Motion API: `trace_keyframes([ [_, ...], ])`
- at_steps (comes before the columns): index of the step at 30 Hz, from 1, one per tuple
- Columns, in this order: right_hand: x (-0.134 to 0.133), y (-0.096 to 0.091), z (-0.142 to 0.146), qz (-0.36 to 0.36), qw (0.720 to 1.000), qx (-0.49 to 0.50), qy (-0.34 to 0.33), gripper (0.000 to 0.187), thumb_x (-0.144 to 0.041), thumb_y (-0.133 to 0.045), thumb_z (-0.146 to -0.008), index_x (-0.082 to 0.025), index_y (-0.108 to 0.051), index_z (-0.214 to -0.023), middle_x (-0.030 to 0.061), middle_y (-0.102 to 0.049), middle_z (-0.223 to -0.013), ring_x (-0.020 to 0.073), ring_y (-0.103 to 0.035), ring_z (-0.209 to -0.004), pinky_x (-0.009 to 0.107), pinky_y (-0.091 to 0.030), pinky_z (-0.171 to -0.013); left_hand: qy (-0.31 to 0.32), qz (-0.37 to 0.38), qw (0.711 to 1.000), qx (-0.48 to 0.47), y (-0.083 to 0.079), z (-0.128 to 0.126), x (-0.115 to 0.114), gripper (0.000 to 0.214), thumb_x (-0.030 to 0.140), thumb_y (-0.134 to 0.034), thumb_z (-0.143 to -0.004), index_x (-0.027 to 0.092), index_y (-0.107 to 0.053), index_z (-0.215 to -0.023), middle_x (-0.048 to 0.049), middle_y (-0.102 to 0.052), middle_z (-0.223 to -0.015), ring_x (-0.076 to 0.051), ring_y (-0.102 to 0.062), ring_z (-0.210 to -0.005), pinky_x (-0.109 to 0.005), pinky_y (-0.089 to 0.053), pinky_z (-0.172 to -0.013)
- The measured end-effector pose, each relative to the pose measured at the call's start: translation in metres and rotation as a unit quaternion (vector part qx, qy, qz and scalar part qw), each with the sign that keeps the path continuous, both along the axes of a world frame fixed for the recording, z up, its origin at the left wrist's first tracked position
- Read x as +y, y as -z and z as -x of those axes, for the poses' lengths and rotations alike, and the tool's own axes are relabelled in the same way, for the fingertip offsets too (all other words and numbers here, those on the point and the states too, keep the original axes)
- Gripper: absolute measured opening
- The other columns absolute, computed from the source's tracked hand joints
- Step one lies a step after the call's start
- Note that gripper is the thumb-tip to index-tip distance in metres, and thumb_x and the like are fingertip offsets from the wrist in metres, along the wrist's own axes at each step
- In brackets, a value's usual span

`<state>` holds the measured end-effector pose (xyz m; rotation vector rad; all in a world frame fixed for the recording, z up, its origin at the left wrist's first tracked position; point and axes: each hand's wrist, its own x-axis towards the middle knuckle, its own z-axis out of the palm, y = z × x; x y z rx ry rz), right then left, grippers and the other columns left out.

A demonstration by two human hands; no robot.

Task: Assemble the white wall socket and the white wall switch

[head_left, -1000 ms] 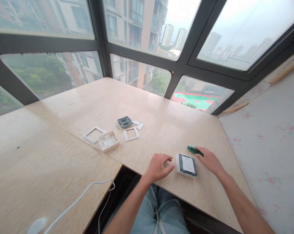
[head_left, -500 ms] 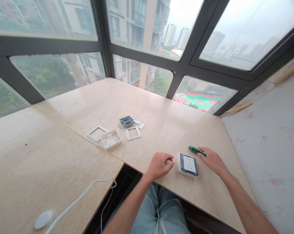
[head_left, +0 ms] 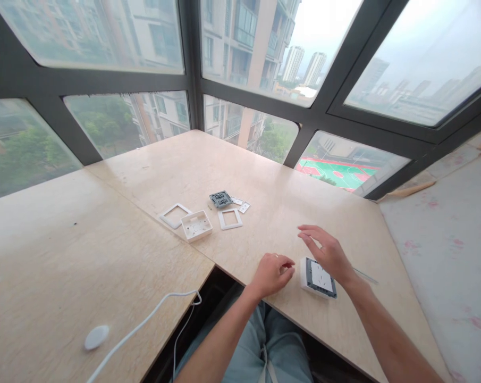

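A white wall socket with a grey rim (head_left: 320, 277) lies flat near the table's front edge. My left hand (head_left: 272, 272) rests on the table just left of it, fingers curled in with nothing in them. My right hand (head_left: 325, 249) hovers over the socket's far side, fingers spread and empty. A thin metal shaft, apparently of the screwdriver (head_left: 365, 275), lies on the table behind my right wrist; its handle is hidden.
Further back on the table (head_left: 144, 175) lie a white frame (head_left: 175, 215), a white back box (head_left: 196, 225), a smaller frame (head_left: 229, 218), a grey module (head_left: 220, 199) and small white pieces (head_left: 240, 204). A white cable with a puck (head_left: 96, 336) runs at the lower left.
My right hand has let go of the green screwdriver and lifted, open, over the socket. The camera has shifted left. My left hand has stayed beside the socket.
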<state>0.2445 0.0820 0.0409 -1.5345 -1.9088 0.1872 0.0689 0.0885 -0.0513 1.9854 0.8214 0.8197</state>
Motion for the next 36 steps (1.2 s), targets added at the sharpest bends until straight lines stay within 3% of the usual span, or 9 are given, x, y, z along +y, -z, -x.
trace_keyframes([
  [4,0.020,0.000,0.065,0.012,0.993,0.020,-0.112,0.013,-0.027,-0.055,-0.094,-0.023,-0.067,-0.093,0.0086,-0.071,-0.112,0.0241,-0.065,-0.108,0.043,-0.052,-0.096,-0.013,0.002,1.000,-0.008,0.006,0.000,-0.001,0.010,0.022,-0.061,-0.082,0.018,-0.069,-0.085,-0.0041,-0.072,-0.078,-0.023,-0.066,-0.077,-0.038,-0.050,-0.080],
  [7,0.038,0.012,0.108,0.046,0.983,0.020,-0.175,0.012,-0.021,-0.058,-0.093,-0.024,-0.067,-0.100,0.0073,-0.069,-0.116,0.0220,-0.062,-0.114,0.041,-0.050,-0.100,-0.037,0.005,0.999,-0.019,0.012,0.002,-0.004,0.017,0.016,-0.059,-0.079,0.017,-0.065,-0.095,-0.0061,-0.070,-0.083,-0.026,-0.066,-0.079,-0.038,-0.052,-0.074],
  [9,0.055,0.025,0.128,0.085,0.977,-0.022,-0.196,0.021,-0.018,-0.063,-0.089,-0.022,-0.066,-0.110,0.0084,-0.068,-0.121,0.0225,-0.060,-0.118,0.041,-0.047,-0.104,-0.049,-0.001,0.998,-0.031,0.014,0.003,-0.006,0.025,0.015,-0.057,-0.078,0.018,-0.061,-0.103,-0.0082,-0.070,-0.094,-0.029,-0.066,-0.086,-0.039,-0.053,-0.075],
  [11,0.075,0.039,0.137,0.131,0.971,-0.081,-0.185,0.041,-0.016,-0.070,-0.083,-0.020,-0.062,-0.123,0.0111,-0.063,-0.131,0.0247,-0.056,-0.124,0.042,-0.044,-0.108,-0.043,-0.009,0.998,-0.038,0.014,0.003,-0.005,0.020,0.015,-0.055,-0.080,0.018,-0.060,-0.098,-0.0085,-0.069,-0.097,-0.030,-0.066,-0.087,-0.040,-0.053,-0.076],
  [15,0.115,0.062,0.134,0.156,0.971,-0.097,-0.151,0.057,-0.015,-0.074,-0.077,-0.018,-0.058,-0.132,0.0162,-0.057,-0.139,0.0305,-0.051,-0.131,0.050,-0.039,-0.110,-0.014,-0.022,0.999,-0.035,0.012,0.000,0.000,0.006,0.017,-0.054,-0.081,0.019,-0.059,-0.078,-0.0071,-0.069,-0.084,-0.027,-0.065,-0.081,-0.039,-0.052,-0.077],
  [19,0.136,0.072,0.127,0.173,0.965,-0.109,-0.163,0.040,-0.011,-0.079,-0.072,-0.017,-0.071,-0.110,0.0160,-0.058,-0.138,0.0323,-0.051,-0.131,0.048,-0.039,-0.110,-0.004,-0.026,0.999,-0.027,0.014,-0.003,0.005,0.010,0.019,-0.055,-0.082,0.019,-0.059,-0.073,-0.0088,-0.070,-0.081,-0.028,-0.065,-0.083,-0.039,-0.050,-0.077],
  [23,0.135,0.079,0.123,0.167,0.966,-0.104,-0.169,0.019,-0.010,-0.075,-0.077,-0.022,-0.074,-0.092,0.0096,-0.059,-0.137,0.0287,-0.051,-0.130,0.046,-0.039,-0.110,0.000,-0.037,0.999,-0.022,0.017,-0.005,0.006,0.012,0.020,-0.055,-0.082,0.019,-0.059,-0.071,-0.0088,-0.069,-0.078,-0.027,-0.064,-0.080,-0.037,-0.049,-0.075],
  [29,0.125,0.085,0.116,0.146,0.974,-0.080,-0.153,0.014,-0.009,-0.070,-0.081,-0.022,-0.073,-0.086,0.0102,-0.057,-0.138,0.0281,-0.049,-0.132,0.049,-0.039,-0.110,-0.002,-0.057,0.998,-0.017,0.020,-0.007,0.006,0.012,0.018,-0.058,-0.077,0.018,-0.054,-0.066,-0.0062,-0.066,-0.071,-0.023,-0.060,-0.072,-0.033,-0.045,-0.069],
  [36,0.110,0.076,0.115,0.129,0.980,-0.055,-0.140,0.010,-0.008,-0.069,-0.082,-0.017,-0.071,-0.087,0.0165,-0.034,-0.156,0.0318,-0.034,-0.145,0.049,-0.032,-0.116,0.001,-0.076,0.997,-0.012,0.016,-0.007,0.007,0.022,0.011,-0.057,-0.070,0.019,-0.043,-0.055,-0.0036,-0.060,-0.060,-0.020,-0.057,-0.064,-0.032,-0.040,-0.065],
])
